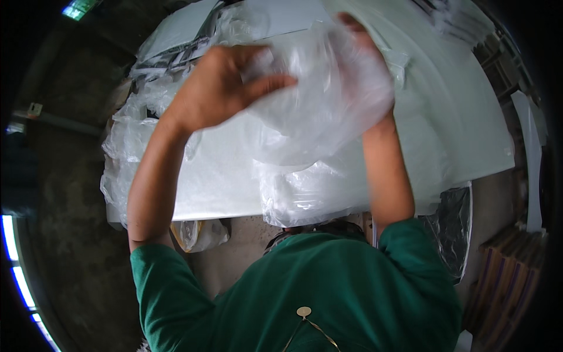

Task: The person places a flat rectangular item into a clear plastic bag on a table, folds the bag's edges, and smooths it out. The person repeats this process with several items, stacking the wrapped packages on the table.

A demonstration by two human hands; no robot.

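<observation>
A crumpled clear plastic bag (319, 100) is raised over the table in front of me, smeared by motion. My left hand (220, 85) grips its left side, with the thumb lying across the film and the fingertips partly hidden by it. On the other side, my right hand (363, 61) is mostly covered by the film. Its fingertips stick up past the top of the bag, but whether it is inside or behind the bag I cannot tell. More clear plastic film (302, 190) lies below, hanging over the table's near edge.
The table (217, 182) has a pale surface. Heaped clear plastic bags (132, 138) lie along its left side, flat sheets (176, 35) at the far left. A bag (199, 234) sits beneath the near edge. Stacked brown boards (504, 287) stand at the lower right.
</observation>
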